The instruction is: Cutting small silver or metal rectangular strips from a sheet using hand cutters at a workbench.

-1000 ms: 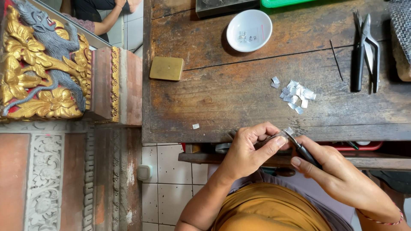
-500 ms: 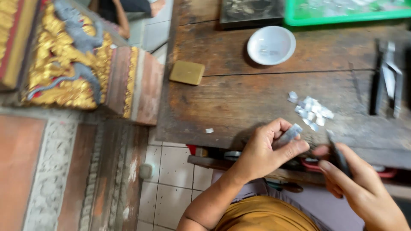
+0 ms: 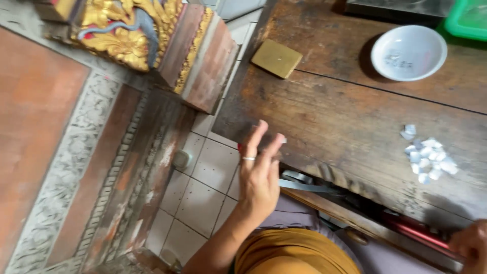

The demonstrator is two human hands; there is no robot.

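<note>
Left hand (image 3: 259, 175) is raised at the bench (image 3: 324, 116) edge, fingers (image 3: 253, 139) spread, nothing pinched. Right hand (image 3: 469, 243) is barely seen, can't tell its grip. Silver foil bits (image 3: 428, 155) could easily get swept off.

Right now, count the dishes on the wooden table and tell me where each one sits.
1. A white bowl sits at the far right of the wooden table, beside a green tray cut off by the frame edge. More dishes could lie outside the view.

Worn wooden table (image 3: 335, 116) bears white bowl (image 3: 409, 53), brass block (image 3: 276, 58), silver scraps (image 3: 428, 155).
</note>
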